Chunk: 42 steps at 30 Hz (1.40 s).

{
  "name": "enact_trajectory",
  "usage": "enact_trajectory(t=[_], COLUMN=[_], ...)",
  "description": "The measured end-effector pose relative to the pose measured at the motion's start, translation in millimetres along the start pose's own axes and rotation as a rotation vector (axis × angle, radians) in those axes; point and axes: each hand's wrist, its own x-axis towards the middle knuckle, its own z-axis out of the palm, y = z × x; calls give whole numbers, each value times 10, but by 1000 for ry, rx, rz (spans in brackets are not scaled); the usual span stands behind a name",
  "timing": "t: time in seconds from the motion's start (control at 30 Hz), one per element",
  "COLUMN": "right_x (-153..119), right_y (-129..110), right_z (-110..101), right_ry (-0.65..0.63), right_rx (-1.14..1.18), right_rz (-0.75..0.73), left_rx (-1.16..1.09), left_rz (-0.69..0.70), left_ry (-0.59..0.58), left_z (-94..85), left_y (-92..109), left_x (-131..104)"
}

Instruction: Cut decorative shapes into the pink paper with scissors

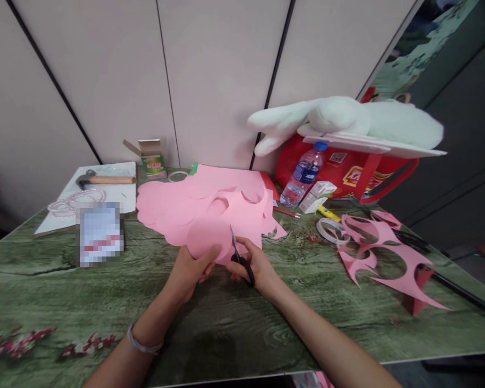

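Note:
My left hand pinches the lower edge of a round piece of pink paper, thumb on top. Black-handled scissors are in my right hand, fingers around the handles. Their blades point up and away from me, at the right edge of the round piece. Behind it lie large pink sheets, one with curved cuts in it. Overlapping rounded pink pieces spread to the left of these sheets. How far apart the blades are is hard to make out.
A hammer and beads lie on a white board at left. Behind stands a small green box. To the right are a water bottle, a tape roll, pink paper scraps and a red bag.

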Motion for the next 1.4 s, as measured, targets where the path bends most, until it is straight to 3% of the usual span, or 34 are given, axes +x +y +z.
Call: enact_trajectory(t=[1.4], right_x=[-3], right_y=[-18], right_z=[8], right_ry=[37], right_rx=[-38], right_rz=[43], left_rx=[-34], left_rz=[38], left_ry=[47], left_z=[-14], left_y=[-30], left_x=[45])
